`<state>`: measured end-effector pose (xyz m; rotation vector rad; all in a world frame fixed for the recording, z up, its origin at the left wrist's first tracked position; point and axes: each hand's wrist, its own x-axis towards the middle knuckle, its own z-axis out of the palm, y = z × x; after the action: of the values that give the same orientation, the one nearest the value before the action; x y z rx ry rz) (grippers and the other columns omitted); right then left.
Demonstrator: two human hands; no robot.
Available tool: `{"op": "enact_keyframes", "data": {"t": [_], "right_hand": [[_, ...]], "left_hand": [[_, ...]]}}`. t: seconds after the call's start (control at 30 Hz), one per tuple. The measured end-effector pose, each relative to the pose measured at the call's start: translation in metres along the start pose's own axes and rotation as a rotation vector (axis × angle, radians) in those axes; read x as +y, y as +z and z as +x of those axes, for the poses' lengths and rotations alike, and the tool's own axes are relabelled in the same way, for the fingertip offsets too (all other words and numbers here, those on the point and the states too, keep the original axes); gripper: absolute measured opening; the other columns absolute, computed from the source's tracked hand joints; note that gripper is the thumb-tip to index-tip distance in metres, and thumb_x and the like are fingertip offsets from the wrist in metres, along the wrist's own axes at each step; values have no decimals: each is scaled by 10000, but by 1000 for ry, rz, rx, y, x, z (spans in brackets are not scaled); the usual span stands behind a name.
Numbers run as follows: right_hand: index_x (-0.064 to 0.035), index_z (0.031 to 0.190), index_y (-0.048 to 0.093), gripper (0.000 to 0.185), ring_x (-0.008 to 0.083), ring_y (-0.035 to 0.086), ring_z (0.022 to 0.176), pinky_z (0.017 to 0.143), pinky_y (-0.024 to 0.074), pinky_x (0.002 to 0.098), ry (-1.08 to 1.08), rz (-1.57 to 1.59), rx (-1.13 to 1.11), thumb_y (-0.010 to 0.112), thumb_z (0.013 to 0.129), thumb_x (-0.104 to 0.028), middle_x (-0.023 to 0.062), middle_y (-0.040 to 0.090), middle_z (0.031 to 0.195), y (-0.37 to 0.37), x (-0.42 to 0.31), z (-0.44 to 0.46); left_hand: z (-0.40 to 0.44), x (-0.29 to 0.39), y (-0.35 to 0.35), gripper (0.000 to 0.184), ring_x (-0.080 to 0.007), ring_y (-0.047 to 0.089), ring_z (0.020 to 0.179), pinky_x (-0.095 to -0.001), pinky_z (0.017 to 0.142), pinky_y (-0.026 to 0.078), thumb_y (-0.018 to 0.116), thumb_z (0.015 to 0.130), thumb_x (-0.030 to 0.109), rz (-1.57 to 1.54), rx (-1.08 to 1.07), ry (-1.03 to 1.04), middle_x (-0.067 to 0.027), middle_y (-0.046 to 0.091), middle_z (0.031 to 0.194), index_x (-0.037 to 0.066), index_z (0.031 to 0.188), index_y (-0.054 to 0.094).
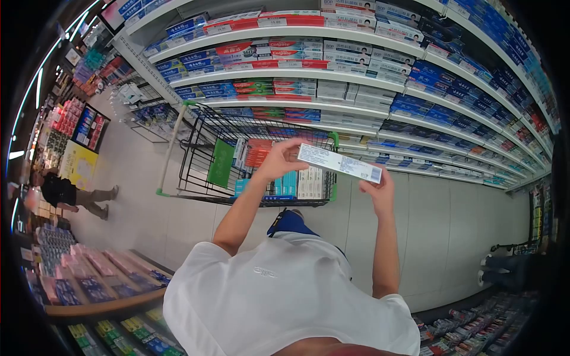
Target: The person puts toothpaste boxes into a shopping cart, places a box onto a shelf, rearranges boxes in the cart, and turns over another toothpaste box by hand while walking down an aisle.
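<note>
A long white toothpaste box (338,162) is held level between my two hands, its printed side with small text and a barcode facing up. My left hand (281,160) pinches the left end, thumb and fingers closed on it. At the other end, my right hand (380,187) grips the corner beside the barcode. Just below and left of the box stands a black wire shopping cart (196,160) with green corners. Inside it are red boxes (259,152), teal-blue boxes (285,186) and white boxes (310,183), partly hidden by my left hand and forearm.
Shelves of boxed toothpaste (356,53) rise in front and curve to the right. A person in dark clothes (71,193) walks at the left, near a yellow display (78,165). Someone's legs (504,270) show at the right. Low product racks (113,273) stand behind me.
</note>
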<state>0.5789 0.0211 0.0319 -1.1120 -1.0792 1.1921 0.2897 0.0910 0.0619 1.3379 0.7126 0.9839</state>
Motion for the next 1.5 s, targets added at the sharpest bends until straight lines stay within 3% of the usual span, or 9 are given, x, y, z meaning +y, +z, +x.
{"op": "enact_keyframes", "data": {"t": [0.1, 0.23, 0.47, 0.57, 0.77, 0.93, 1.03, 1.2, 1.5], "right_hand": [[-10, 1135, 589, 481, 182, 595, 1016, 877, 468, 285, -412, -228, -30, 651, 674, 114, 82, 611, 1091, 14, -20, 43], [-16, 1045, 657, 511, 201, 631, 920, 812, 491, 285, -699, -300, 12, 584, 572, 161, 106, 636, 1010, 35, -48, 76], [-33, 1033, 674, 482, 197, 651, 807, 707, 503, 269, -1039, -454, 20, 663, 572, 105, 130, 657, 960, 70, -75, 119], [-51, 1079, 648, 470, 173, 647, 816, 659, 495, 249, -638, -484, -130, 753, 625, 16, 118, 667, 984, 79, -90, 129], [15, 991, 624, 335, 97, 610, 629, 552, 458, 212, -125, -176, -279, 733, 777, -219, 73, 649, 737, 94, -90, 154], [-1, 750, 607, 562, 119, 477, 347, 354, 358, 227, 325, -238, -189, 546, 849, -551, 51, 504, 465, 109, -95, 181], [28, 737, 630, 661, 125, 508, 383, 360, 357, 221, 378, -242, -243, 572, 787, -629, 63, 517, 483, 108, -89, 197], [-6, 787, 610, 578, 122, 498, 368, 354, 360, 234, 397, -233, -281, 551, 837, -579, 44, 506, 493, 119, -89, 199], [-11, 1109, 588, 324, 121, 631, 657, 543, 456, 223, 14, -184, -434, 674, 843, -174, 97, 680, 797, 131, -88, 222]], "left_hand": [[12, 29, -24, 414, -200, 589, 1015, -281, 835, 512, 690, 674, -103, 359, 6, 433, -109, 531, 1213, 54, 1053, 631], [15, 63, -36, 374, -232, 586, 988, -307, 816, 516, 647, 628, -134, 489, 155, 763, -135, 512, 1197, 80, 934, 672], [25, 75, -76, 425, -240, 587, 1038, -330, 846, 526, 714, 602, -123, 534, 241, 839, -150, 525, 1172, 97, 962, 666], [31, 74, -83, 433, -219, 607, 1005, -331, 857, 521, 743, 650, -61, 419, 237, 732, -126, 599, 1066, 71, 1044, 622], [42, 66, -100, 331, -103, 591, 584, -197, 425, 438, 645, 847, 240, -174, 282, 14, -67, 642, 809, -35, 1013, 566], [56, 63, -100, 311, -94, 480, 438, -211, 336, 309, 554, 876, 308, -519, 409, -416, -58, 579, 630, 3, 931, 586], [58, 47, -119, 333, -102, 373, 336, -205, 286, 296, 488, 909, 327, -622, 228, -479, -50, 486, 516, 6, 932, 570], [55, 33, -136, 333, -94, 397, 342, -205, 289, 310, 484, 916, 335, -718, 116, -458, -51, 495, 513, 15, 927, 575], [74, 72, -180, 385, -129, 631, 723, -257, 598, 522, 678, 835, 130, 222, 202, 64, -79, 643, 882, 22, 1158, 498]]}}
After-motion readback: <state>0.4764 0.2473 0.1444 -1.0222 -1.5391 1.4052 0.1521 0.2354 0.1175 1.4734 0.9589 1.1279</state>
